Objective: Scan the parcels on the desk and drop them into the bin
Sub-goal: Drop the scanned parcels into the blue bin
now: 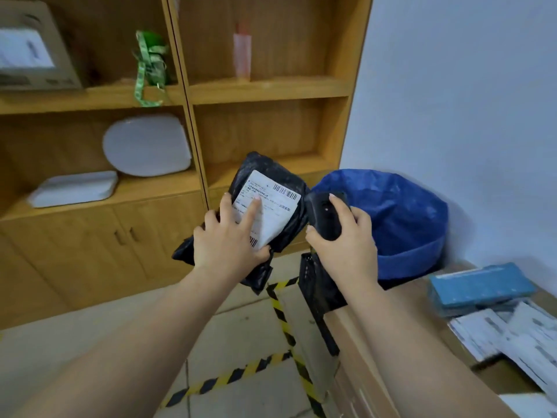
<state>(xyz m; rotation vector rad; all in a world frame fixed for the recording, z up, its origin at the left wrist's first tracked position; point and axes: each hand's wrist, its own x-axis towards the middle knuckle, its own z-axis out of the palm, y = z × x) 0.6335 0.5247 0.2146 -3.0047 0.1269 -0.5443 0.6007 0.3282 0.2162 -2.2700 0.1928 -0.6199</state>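
Scanning step | your left hand [229, 242] grips black parcel [268, 206], label up | right hand [346, 236] clasps scanner [325, 215] beside it | next: likely drop into blue bin [407, 218], far right.

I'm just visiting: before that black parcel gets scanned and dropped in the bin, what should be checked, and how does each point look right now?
1. Black parcel held firmly: ok, left hand grips its lower part.
2. Label faces up: ok.
3. Top barcode uncovered: ok; the left hand's fingers lie lower on the label.
4. Scanner in grip: ok, right hand holds it.
5. Scanner aimed at the barcode: cannot tell.
6. Blue-lined bin open for the drop: cannot tell.
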